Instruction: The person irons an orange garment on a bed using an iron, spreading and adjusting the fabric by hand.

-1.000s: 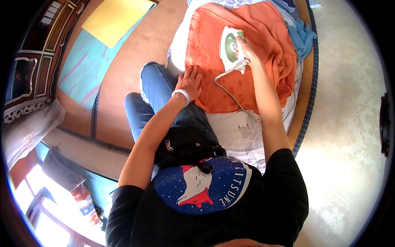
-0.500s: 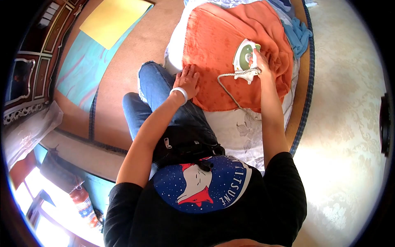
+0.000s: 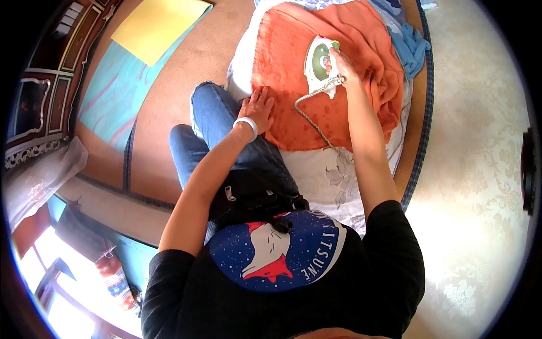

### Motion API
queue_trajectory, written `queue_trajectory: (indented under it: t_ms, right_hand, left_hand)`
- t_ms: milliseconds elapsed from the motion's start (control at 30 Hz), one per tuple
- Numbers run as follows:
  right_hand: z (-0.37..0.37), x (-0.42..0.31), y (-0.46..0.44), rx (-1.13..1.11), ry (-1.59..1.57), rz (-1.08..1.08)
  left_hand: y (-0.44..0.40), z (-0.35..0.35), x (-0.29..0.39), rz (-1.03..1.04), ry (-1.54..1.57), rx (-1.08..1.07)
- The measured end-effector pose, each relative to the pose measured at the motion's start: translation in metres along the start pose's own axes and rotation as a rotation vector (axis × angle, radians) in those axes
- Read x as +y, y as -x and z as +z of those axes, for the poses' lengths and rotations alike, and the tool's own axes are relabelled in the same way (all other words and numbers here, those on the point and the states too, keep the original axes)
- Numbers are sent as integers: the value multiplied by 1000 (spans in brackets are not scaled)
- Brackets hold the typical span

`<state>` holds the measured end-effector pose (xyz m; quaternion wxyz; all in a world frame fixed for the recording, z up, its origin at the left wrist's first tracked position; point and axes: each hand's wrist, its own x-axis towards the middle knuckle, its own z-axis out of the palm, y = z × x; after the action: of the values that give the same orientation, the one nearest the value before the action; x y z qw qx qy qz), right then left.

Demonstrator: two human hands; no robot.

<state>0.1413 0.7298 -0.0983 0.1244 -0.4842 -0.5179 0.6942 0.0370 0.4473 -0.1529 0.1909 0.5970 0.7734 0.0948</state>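
Note:
An orange cloth (image 3: pixel 282 73) with darker damp-looking spots lies over a white floral sheet (image 3: pixel 322 175), flat on the left and rumpled on the right. My right hand (image 3: pixel 343 66) is wrapped round the handle of a white and green clothes iron (image 3: pixel 317 62), which rests on the cloth. A braided cord (image 3: pixel 307 117) trails from the iron's back end down across the cloth to the sheet. My left hand (image 3: pixel 258 110), with a white band at the wrist, lies flat on the cloth's left edge, fingers stretched out.
A crumpled blue cloth (image 3: pixel 414 50) lies at the upper right beside the patterned wall (image 3: pixel 474 113). Left of my bent legs (image 3: pixel 217 116) are a yellow sheet (image 3: pixel 158 28) and a turquoise marbled sheet (image 3: pixel 116 93) on the brown floor covering. Dark carved furniture (image 3: pixel 56 85) stands at the far left.
The iron has slid up and to the left across the orange cloth in my right hand, its cord following. My left hand stays in place on the cloth's edge.

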Motion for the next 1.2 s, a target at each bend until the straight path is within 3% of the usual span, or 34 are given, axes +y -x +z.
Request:
queue_trajectory:
  t_ms: [500,600,700,800,900,1100,1200]
  right_hand:
    - [-51,51,69,-172,328,23]
    - [-58,64,90,-196,311,-19]
    - [-61,77,108,-124,326,-16]
    - [-68,90,125,-78,329,-43]
    - [-78,102,141,-82,375,-64]
    - [-73,93,179,-237,582,-40]
    - [-69,90,180,-274,640,-4]
  left_hand:
    - [2,-5,7,-4,-100,-50]
    - [-1,6,28,125,-252,4]
    - [-6,18,71,279,-146,-77]
    - [-6,22,99,583,39,-374]
    - [-1,32,133,710,257,-1015]
    - [40,12,133,495,1061,-1142]
    - [26,5,101,611,261,-762]
